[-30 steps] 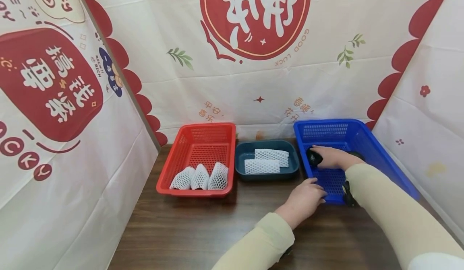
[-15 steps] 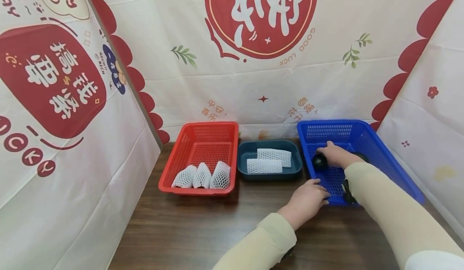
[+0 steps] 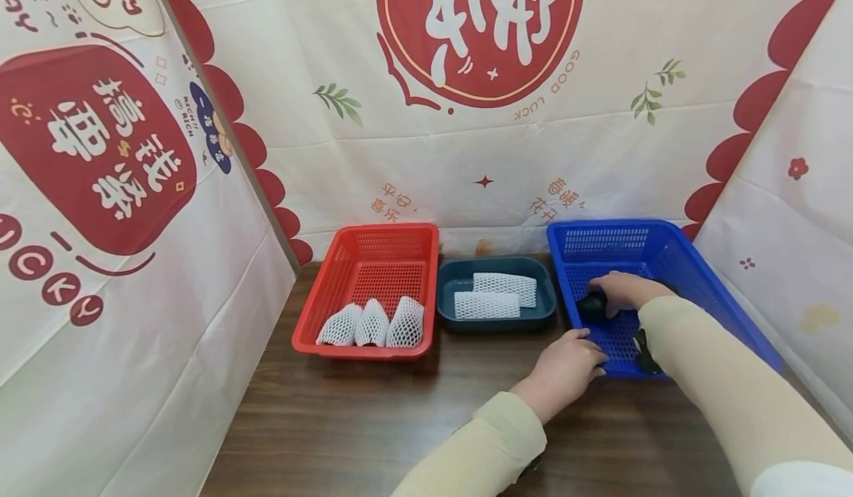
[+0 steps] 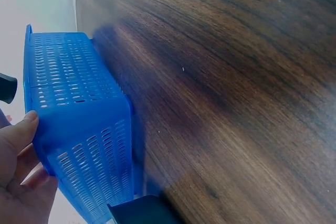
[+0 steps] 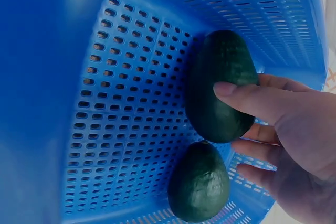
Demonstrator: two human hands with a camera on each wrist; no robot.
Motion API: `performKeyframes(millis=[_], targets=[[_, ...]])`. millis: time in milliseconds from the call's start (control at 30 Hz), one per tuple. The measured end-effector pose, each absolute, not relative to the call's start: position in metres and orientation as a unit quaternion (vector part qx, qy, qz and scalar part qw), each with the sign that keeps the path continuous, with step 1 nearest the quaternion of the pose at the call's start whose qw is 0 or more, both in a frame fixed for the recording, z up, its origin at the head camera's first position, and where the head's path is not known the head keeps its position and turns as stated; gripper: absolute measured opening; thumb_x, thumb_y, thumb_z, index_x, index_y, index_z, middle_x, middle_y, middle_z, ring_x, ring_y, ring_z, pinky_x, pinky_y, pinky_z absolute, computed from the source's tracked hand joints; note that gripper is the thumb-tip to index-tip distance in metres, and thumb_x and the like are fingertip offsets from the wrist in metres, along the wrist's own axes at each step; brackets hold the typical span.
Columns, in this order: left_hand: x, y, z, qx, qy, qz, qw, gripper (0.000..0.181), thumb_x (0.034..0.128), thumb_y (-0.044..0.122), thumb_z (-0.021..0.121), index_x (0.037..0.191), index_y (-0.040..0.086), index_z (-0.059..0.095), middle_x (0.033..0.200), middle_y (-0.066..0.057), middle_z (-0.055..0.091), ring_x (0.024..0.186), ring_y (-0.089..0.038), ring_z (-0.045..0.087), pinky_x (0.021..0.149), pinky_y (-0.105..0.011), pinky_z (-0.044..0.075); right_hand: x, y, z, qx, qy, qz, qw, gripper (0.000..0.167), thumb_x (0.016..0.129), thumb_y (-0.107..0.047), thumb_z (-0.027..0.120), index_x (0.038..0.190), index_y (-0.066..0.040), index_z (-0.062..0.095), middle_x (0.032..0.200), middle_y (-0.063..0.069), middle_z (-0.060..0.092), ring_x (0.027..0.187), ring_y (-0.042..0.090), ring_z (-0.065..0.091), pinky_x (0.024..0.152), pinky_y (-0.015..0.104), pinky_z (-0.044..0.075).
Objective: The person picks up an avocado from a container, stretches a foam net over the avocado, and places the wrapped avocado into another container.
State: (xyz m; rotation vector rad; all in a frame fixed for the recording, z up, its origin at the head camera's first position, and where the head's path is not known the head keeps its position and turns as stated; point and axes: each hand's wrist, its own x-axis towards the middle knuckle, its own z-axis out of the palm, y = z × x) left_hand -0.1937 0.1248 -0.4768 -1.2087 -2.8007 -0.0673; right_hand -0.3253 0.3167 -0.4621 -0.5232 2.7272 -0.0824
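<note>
My right hand is inside the blue basket and holds a dark green avocado, thumb across its upper side and fingers behind it. That avocado lies against the basket's side wall. A second avocado rests on the basket floor close by; in the head view the right hand and sleeve mostly hide it. With my left hand I grip the basket's near left corner. The left wrist view shows the thumb of this left hand at the rim.
A red basket at the left holds three pieces of fruit in white foam nets. Between the baskets, a dark teal tray contains two flat foam nets. Printed cloth walls enclose the wooden table.
My right hand has shifted slightly toward me along the basket's left side, and the avocado in its grasp has turned and moved with it. The left hand stays at the basket corner.
</note>
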Motion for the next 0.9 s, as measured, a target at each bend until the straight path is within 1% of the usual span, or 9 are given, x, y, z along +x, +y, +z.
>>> performKeyframes(millis=[167, 300, 500, 633, 800, 900], targets=[[-0.194, 0.126, -0.477, -0.383, -0.923, -0.027, 0.03, 0.026, 0.0957, 0.04, 0.058, 0.118, 0.035, 0.07, 0.114, 0.023, 0.065, 0.127, 0.001, 0.044, 0.109, -0.016, 0.023, -0.323, 0.322, -0.464, -0.167, 0.964, -0.045, 0.204, 0.062, 0.07, -0.009, 0.087, 0.122, 0.008, 0.058, 0.115, 0.035, 0.055, 0.111, 0.054, 0.048, 0.09, 0.065, 0.041], [-0.194, 0.127, -0.476, -0.383, -0.923, -0.02, 0.032, 0.027, 0.0957, 0.041, 0.057, 0.118, 0.036, 0.07, 0.113, 0.023, 0.065, 0.125, 0.003, 0.046, 0.109, -0.016, 0.021, -0.321, 0.325, -0.466, -0.153, 0.962, -0.066, 0.218, 0.067, 0.069, -0.01, 0.088, 0.124, 0.009, 0.054, 0.117, 0.036, 0.054, 0.11, 0.053, 0.049, 0.09, 0.066, 0.041], [-0.193, 0.129, -0.476, -0.376, -0.926, -0.014, 0.03, 0.027, 0.0956, 0.042, 0.057, 0.119, 0.037, 0.069, 0.114, 0.024, 0.065, 0.124, 0.005, 0.046, 0.11, -0.016, 0.02, -0.316, 0.33, -0.462, -0.133, 0.958, -0.085, 0.239, 0.071, 0.07, -0.011, 0.087, 0.127, 0.011, 0.05, 0.119, 0.036, 0.054, 0.11, 0.053, 0.05, 0.091, 0.069, 0.037], [-0.191, 0.129, -0.475, -0.367, -0.93, -0.021, 0.029, 0.026, 0.0946, 0.042, 0.058, 0.118, 0.038, 0.07, 0.113, 0.024, 0.065, 0.125, 0.004, 0.045, 0.11, -0.016, 0.021, -0.311, 0.333, -0.455, -0.146, 0.957, -0.077, 0.24, 0.07, 0.071, -0.013, 0.087, 0.126, 0.011, 0.051, 0.12, 0.035, 0.054, 0.112, 0.053, 0.049, 0.092, 0.068, 0.037], [-0.192, 0.13, -0.474, -0.362, -0.931, -0.028, 0.027, 0.026, 0.0934, 0.042, 0.061, 0.116, 0.035, 0.07, 0.111, 0.023, 0.066, 0.125, 0.004, 0.045, 0.11, -0.015, 0.019, -0.308, 0.339, -0.447, -0.167, 0.953, -0.082, 0.239, 0.067, 0.074, -0.014, 0.085, 0.127, 0.009, 0.052, 0.121, 0.034, 0.054, 0.112, 0.054, 0.049, 0.091, 0.069, 0.038], [-0.193, 0.129, -0.473, -0.367, -0.929, -0.031, 0.022, 0.027, 0.0926, 0.042, 0.063, 0.117, 0.033, 0.07, 0.113, 0.022, 0.065, 0.124, 0.004, 0.046, 0.11, -0.015, 0.018, -0.306, 0.34, -0.439, -0.185, 0.951, -0.083, 0.233, 0.064, 0.075, -0.015, 0.084, 0.125, 0.009, 0.053, 0.12, 0.033, 0.055, 0.111, 0.052, 0.05, 0.09, 0.067, 0.04]])
